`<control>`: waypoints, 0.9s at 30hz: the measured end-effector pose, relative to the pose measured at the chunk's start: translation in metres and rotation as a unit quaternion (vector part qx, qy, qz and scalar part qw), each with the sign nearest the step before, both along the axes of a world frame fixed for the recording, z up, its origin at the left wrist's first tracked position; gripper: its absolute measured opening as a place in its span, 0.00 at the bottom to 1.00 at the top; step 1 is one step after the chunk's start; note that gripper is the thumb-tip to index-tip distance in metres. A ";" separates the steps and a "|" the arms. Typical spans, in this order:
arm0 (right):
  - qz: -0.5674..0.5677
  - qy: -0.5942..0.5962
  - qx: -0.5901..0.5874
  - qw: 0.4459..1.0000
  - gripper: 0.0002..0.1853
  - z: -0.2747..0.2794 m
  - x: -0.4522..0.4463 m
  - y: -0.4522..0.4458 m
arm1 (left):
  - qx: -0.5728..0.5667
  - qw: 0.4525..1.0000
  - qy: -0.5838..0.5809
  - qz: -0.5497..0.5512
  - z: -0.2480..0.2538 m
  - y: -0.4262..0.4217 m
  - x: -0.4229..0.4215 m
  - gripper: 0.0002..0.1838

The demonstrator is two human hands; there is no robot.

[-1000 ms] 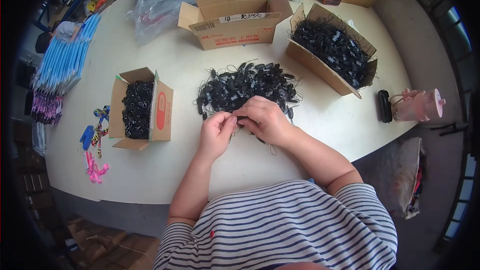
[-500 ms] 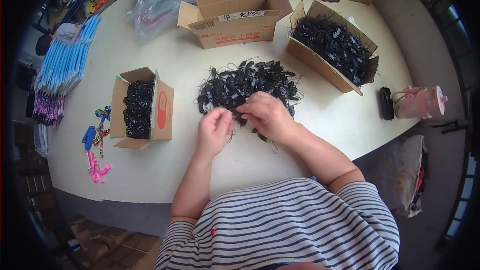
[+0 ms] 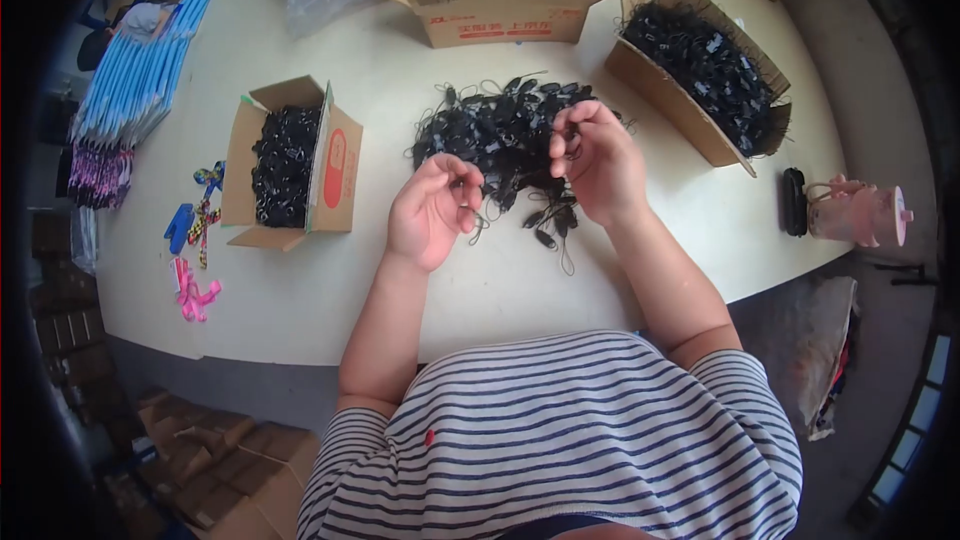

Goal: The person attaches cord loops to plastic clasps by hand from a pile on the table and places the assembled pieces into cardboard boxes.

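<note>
A loose pile of black cord-loop clips lies on the table in front of me. My left hand hovers at the pile's near left edge, its fingers loosely curled and apart from the thumb. At the right side of the pile is my right hand, raised, fingers bent and spread. Dark bits show between its fingers, and I cannot tell them from the pile behind. A thin cord loop shows beside my left thumb. Several black clips lie between the hands, nearer to me.
A small carton of black parts stands left, a longer carton of corded clips right. Behind the pile is an open carton. Lanyards, blue bundles, a black case and a pink cup line the sides.
My hands have parted from where they met at the pile's near edge. The right moved right and away from me, and both sets of fingers loosened. The view has tilted down.
</note>
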State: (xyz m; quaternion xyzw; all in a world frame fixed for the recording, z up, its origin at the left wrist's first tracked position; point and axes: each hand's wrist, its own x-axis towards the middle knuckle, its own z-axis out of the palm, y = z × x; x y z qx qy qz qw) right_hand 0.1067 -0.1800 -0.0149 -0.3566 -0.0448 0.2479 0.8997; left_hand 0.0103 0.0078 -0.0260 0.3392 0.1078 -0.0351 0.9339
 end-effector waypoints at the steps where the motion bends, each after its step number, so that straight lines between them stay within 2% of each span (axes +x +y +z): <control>1: 0.013 0.004 0.029 0.999 0.04 -0.002 0.001 -0.002 | 0.037 0.999 0.016 0.023 0.004 -0.003 -0.001 0.07; 2: 0.026 0.006 0.057 0.998 0.04 -0.004 0.003 -0.003 | 0.082 0.996 0.016 0.015 0.001 -0.002 -0.001 0.06; 4: 0.032 0.020 0.038 0.999 0.04 -0.007 0.003 -0.002 | 0.169 0.985 0.017 -0.002 -0.009 0.001 -0.002 0.06; 5: 0.034 0.026 0.028 0.999 0.03 -0.008 0.003 -0.002 | 0.299 0.954 -0.011 0.011 -0.014 0.000 -0.002 0.06; 7: 0.032 0.025 -0.018 0.999 0.03 -0.004 0.000 0.001 | 0.539 0.839 -0.068 0.036 -0.019 -0.009 -0.002 0.07; 8: 0.031 0.024 -0.041 0.998 0.03 -0.003 -0.002 0.002 | 0.601 0.795 -0.069 0.032 -0.018 -0.013 -0.003 0.08; 11: 0.058 0.026 -0.086 0.994 0.04 0.001 -0.003 0.003 | 0.752 0.652 -0.099 0.018 -0.001 -0.022 -0.007 0.10; 14: 0.036 0.028 -0.112 0.993 0.05 0.005 -0.006 0.006 | 0.789 0.603 -0.112 0.017 0.000 -0.023 -0.007 0.09; 20: 0.067 0.009 -0.160 0.985 0.08 0.003 -0.011 0.009 | 0.791 0.604 -0.104 0.002 -0.013 -0.017 -0.005 0.04; 24: 0.177 -0.112 -0.299 0.931 0.07 -0.001 -0.014 0.007 | 0.724 0.680 -0.104 0.053 -0.007 -0.021 -0.004 0.02; 25: 0.190 -0.149 -0.309 0.920 0.07 0.006 -0.017 0.008 | 0.704 0.699 -0.111 0.067 -0.006 -0.022 -0.003 0.02; 26: 0.175 -0.191 -0.278 0.925 0.07 -0.014 -0.019 0.011 | 0.682 0.717 -0.118 0.080 -0.005 -0.022 -0.003 0.02; 27: 0.179 -0.195 -0.308 0.914 0.08 -0.016 -0.021 0.013 | 0.683 0.711 -0.140 0.094 -0.002 -0.023 -0.004 0.02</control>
